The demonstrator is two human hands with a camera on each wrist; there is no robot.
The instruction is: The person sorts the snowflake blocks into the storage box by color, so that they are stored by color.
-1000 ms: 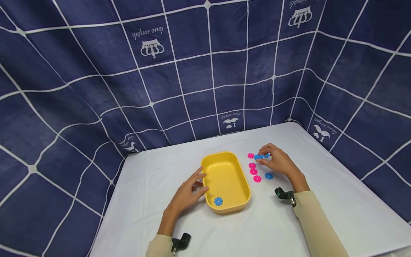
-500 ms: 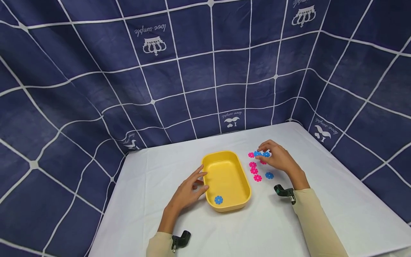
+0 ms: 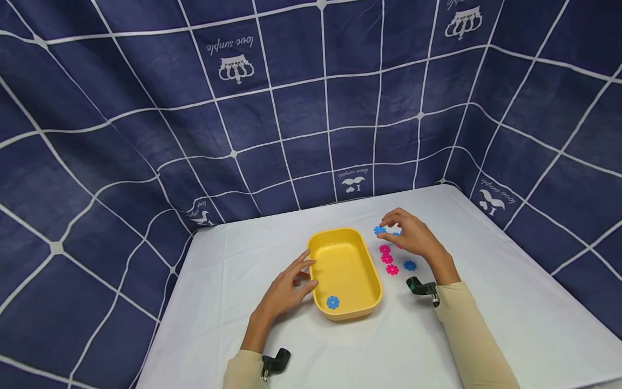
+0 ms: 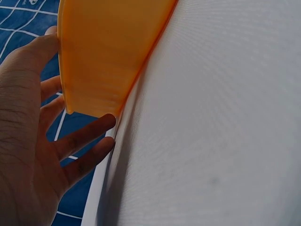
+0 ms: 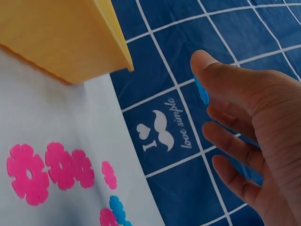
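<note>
My right hand [image 3: 409, 233] is raised at the far right of the tray, pinching a blue flower-shaped plastic disc [image 3: 379, 230] between thumb and fingers. In the right wrist view, the thumb covers most of this disc [image 5: 201, 90]. My left hand [image 3: 285, 289] rests at the left side of a yellow tray [image 3: 345, 315], thumb and fingertips at its rim, fingers fairly straight and spread. Inside the tray, near its front left corner, lies one blue flower-shaped disc [image 3: 332, 302].
Pink flower-shaped discs [image 3: 386, 259] lie in a row right of the tray. A blue disc [image 3: 410, 266] lies beside them, and more pieces are partly hidden under my right hand. A white cloth [image 3: 252, 243] covers the table; a navy checked curtain [image 3: 291, 124] stands behind.
My right hand has lifted the blue disc from the far pieces and moved left toward the tray with it. The left hand keeps its place at the tray.
</note>
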